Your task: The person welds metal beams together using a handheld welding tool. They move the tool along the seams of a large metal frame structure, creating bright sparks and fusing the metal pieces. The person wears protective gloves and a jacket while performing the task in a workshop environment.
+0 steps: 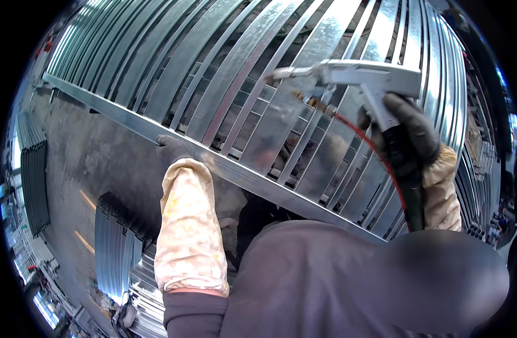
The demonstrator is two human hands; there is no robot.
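From the head view we see our left hand [171, 147], gloved dark, its grip clenched on the near edge rail [236, 169] of a large galvanised steel slat panel [258, 84] that fills the upper picture. Our right hand [407, 132], also gloved, grasps the handle of a grey pistol-shaped gun tool [362, 76] held over the slats, nozzle pointing left. A red hose [382, 160] runs down from it. More stacked metal panels [114, 242] stand on the floor at lower left.

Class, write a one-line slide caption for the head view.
Gloved right hand holds a pistol-grip tool over galvanised steel slats; left hand grips the frame rail.
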